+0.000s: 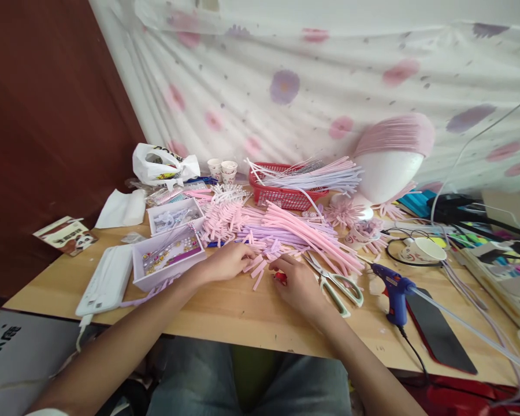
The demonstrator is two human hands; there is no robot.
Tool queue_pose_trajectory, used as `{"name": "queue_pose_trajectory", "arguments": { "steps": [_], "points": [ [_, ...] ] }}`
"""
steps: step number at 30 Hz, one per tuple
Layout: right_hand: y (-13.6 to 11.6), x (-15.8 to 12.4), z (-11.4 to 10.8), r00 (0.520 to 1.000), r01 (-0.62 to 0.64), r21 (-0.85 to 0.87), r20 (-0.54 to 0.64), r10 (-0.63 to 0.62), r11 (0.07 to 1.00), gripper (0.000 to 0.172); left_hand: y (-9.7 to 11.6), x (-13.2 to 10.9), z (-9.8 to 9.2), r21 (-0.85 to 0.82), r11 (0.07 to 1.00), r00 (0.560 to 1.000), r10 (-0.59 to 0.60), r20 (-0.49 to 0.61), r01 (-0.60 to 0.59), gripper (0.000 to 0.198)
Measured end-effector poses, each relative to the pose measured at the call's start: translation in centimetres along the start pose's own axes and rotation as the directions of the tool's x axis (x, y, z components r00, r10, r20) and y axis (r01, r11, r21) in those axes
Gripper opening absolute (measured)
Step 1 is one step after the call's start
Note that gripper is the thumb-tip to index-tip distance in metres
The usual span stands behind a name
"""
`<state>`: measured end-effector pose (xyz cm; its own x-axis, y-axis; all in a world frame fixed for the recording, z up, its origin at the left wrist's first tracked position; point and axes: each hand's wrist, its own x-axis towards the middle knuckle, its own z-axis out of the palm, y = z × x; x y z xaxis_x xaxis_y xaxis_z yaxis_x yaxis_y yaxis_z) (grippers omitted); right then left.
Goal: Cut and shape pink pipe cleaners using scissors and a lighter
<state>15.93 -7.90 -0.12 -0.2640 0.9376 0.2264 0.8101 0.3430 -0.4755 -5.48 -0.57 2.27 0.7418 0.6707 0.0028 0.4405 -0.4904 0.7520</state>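
My left hand (231, 260) rests on the table with its fingers bent together at a short pink pipe cleaner piece (256, 269). Several such cut pieces lie loose between my two hands. My right hand (298, 284) is curled just to the right of them, and a small red object (280, 278) shows at its bent fingers; its kind is not clear. Scissors (335, 279) with pale green handles lie partly spread beside my right hand. Beyond the hands are long pink pipe cleaners (303, 231), purple pipe cleaners (268, 236) and a heap of short pink pieces (222, 222).
A blue glue gun (396, 292) and a dark phone (442, 332) lie on the right. White boxes (156, 277) of beads and a white power bank (105, 278) are on the left. Behind stand a red basket (286, 198) and a white head form (385, 173). Cables cross the right side.
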Motion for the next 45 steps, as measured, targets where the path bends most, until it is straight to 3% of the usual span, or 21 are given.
{"name": "queue_pose_trajectory", "arguments": {
  "steps": [4, 11, 17, 21, 24, 27, 30, 32, 35, 37, 40, 45],
  "points": [
    [0.0, 0.3, 0.0, 0.998, 0.050, -0.038, 0.032, -0.048, 0.998, 0.034, 0.8, 0.0, -0.2, 0.049, 0.995, 0.996, -0.090, -0.022, 0.091, 0.023],
    [-0.4, 0.3, 0.4, 0.993, 0.113, -0.117, 0.032, -0.110, 0.987, 0.039, 0.4, 0.6, 0.4, -0.041, 0.996, 0.996, -0.081, -0.023, 0.080, 0.027],
    [-1.0, 1.3, -0.6, 0.954, 0.265, -0.110, 0.175, -0.243, 0.958, 0.052, 0.0, 0.2, -0.4, 0.078, 0.978, 0.977, -0.183, -0.113, 0.192, 0.019],
    [-0.9, 1.9, -0.6, 0.940, 0.288, -0.122, 0.226, -0.256, 0.950, 0.038, -0.7, -0.4, -0.8, 0.117, 0.971, 0.974, -0.198, -0.111, 0.210, 0.018],
    [-1.0, 1.5, 0.2, 0.943, 0.281, -0.136, 0.225, -0.247, 0.950, 0.026, -1.0, -0.4, -0.8, 0.022, 0.977, 0.963, -0.205, -0.172, 0.212, 0.017],
    [-1.5, 0.5, 0.8, 0.949, 0.263, -0.127, 0.212, -0.233, 0.957, 0.023, -1.0, 0.3, -0.8, -0.254, 0.946, 0.949, -0.251, -0.192, 0.199, 0.017],
    [-1.5, 0.1, 0.2, 0.986, 0.150, -0.025, 0.078, -0.147, 0.988, 0.019, -0.8, 1.6, -0.8, -0.517, 0.843, 0.932, -0.294, -0.212, 0.148, 0.024],
    [-1.1, 0.9, -0.8, 0.996, 0.010, 0.130, -0.095, 0.003, 0.991, 0.020, -0.7, 2.7, -0.7, -0.594, 0.797, 0.925, -0.299, -0.233, 0.108, 0.028],
    [-0.2, 3.5, -2.1, 0.917, -0.154, 0.432, -0.272, 0.291, 0.889, 0.027, -0.4, 4.3, -0.5, -0.619, 0.785, 0.916, -0.267, -0.301, 0.025, 0.028],
    [0.3, 5.4, -2.2, 0.887, -0.181, 0.647, -0.219, 0.407, 0.741, 0.035, -0.2, 5.1, -0.3, -0.599, 0.800, 0.906, -0.227, -0.358, -0.037, 0.025],
    [0.9, 7.4, -1.5, 0.882, -0.171, 0.827, -0.114, 0.457, 0.536, 0.034, -0.2, 5.6, 0.1, -0.586, 0.804, 0.899, -0.175, -0.401, -0.105, 0.025],
    [1.7, 8.1, -0.1, 0.853, -0.094, 0.888, -0.162, 0.496, 0.451, 0.030, -0.6, 5.2, 0.9, -0.665, 0.735, 0.836, -0.276, -0.474, -0.134, 0.045]
  ]
}}
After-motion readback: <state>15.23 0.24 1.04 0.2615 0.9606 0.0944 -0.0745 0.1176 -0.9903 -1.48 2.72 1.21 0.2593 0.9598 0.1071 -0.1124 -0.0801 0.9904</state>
